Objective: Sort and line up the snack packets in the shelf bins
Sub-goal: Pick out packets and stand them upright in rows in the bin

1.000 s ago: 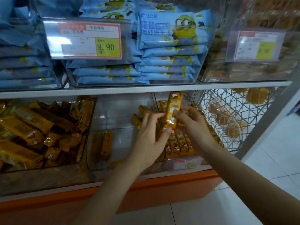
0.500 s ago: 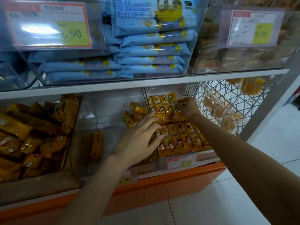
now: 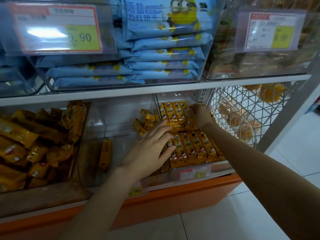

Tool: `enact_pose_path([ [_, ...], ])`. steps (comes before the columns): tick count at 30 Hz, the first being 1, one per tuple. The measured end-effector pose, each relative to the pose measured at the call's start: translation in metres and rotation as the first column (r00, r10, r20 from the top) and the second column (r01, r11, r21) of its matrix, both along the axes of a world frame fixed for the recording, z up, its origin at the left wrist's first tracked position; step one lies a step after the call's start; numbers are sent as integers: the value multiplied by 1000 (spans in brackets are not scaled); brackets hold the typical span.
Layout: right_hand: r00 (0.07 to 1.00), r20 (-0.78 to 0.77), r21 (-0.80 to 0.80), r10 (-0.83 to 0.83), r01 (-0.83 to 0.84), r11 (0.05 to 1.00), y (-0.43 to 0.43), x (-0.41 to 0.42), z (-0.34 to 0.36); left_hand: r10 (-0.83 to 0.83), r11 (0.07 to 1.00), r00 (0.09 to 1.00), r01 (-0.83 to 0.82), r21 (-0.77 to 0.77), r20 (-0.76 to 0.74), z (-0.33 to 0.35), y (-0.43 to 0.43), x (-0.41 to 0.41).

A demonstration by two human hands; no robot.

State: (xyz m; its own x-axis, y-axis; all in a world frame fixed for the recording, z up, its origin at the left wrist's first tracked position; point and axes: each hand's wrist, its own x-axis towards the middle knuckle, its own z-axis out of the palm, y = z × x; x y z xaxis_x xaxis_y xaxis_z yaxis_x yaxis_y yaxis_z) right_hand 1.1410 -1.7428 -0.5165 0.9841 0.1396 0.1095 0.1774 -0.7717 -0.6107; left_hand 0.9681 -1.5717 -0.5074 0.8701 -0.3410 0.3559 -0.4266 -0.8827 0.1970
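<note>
Small yellow snack packets lie in two neat rows in the clear bin (image 3: 214, 168) on the lower shelf: a back row (image 3: 174, 112) and a front row (image 3: 194, 147). My right hand (image 3: 199, 115) reaches to the back right of that bin, its fingers curled on the rightmost packet of the back row. My left hand (image 3: 150, 148) lies flat with straight fingers on the left packets of both rows. A few loose packets (image 3: 144, 121) sit jumbled behind the left hand in the middle bin, and one packet (image 3: 105, 154) leans upright there.
The left bin holds a heap of yellow packets (image 3: 34, 141). Blue packets (image 3: 164, 54) are stacked in bins on the upper shelf. A wire basket (image 3: 242, 108) with round buns stands at the right. Price tags (image 3: 194, 174) hang on the bin fronts; white floor tiles lie below.
One second ago both hands held a single packet upright above the bin. That packet now lies in the back row, my right hand has moved to the back right, and my left hand has flattened.
</note>
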Motion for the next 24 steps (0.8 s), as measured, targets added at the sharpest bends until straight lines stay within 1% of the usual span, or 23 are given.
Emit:
enact_pose_path([
  [2, 996, 81, 0, 25, -25, 1000, 5, -17, 3, -5, 999, 1000, 5, 50, 6, 4, 3, -4],
  [3, 986, 157, 8, 62, -64, 998, 8, -29, 7, -1, 997, 1000, -1, 79, 26, 6, 6, -8],
  [5, 931, 328, 29, 162, -182, 983, 17, -57, 20, 38, 992, 995, -48, 121, 88, 12, 15, -18],
  [6, 893, 394, 34, 216, -249, 968, 22, -72, 28, 73, 989, 991, -86, 118, 115, 17, 22, -24],
  [8, 832, 449, -4, 326, -363, 932, 38, -97, 45, 156, 982, 975, -171, 83, 159, 24, 42, -36],
  [9, 813, 442, -37, 379, -406, 913, 47, -106, 51, 199, 974, 965, -214, 71, 171, 27, 54, -43],
  [11, 803, 380, -101, 460, -458, 883, 70, -115, 59, 283, 950, 944, -300, 83, 168, 30, 79, -56],
  [13, 814, 290, -164, 503, -476, 864, 97, -113, 60, 353, 922, 926, -368, 116, 133, 27, 103, -69],
  [15, 843, 179, -258, 508, -458, 851, 123, -102, 54, 398, 906, 914, -406, 124, 83, 20, 120, -81],
  [17, 897, 57, -361, 438, -391, 847, 143, -84, 40, 416, 900, 907, -421, 112, 65, 15, 128, -91],
  [18, 929, -11, -388, 370, -345, 855, 151, -77, 32, 416, 900, 907, -421, 110, 69, 12, 130, -94],
  [20, 961, -127, -433, 245, -276, 858, 162, -69, 20, 397, 909, 915, -403, 103, 76, 9, 131, -97],
  [22, 973, -140, -517, 184, -230, 824, 169, -66, 11, 381, 917, 921, -387, 93, 77, 8, 132, -98],
  [24, 986, -97, -599, 138, -169, 783, 173, -68, 8, 372, 923, 925, -378, 70, 82, 8, 133, -98],
])
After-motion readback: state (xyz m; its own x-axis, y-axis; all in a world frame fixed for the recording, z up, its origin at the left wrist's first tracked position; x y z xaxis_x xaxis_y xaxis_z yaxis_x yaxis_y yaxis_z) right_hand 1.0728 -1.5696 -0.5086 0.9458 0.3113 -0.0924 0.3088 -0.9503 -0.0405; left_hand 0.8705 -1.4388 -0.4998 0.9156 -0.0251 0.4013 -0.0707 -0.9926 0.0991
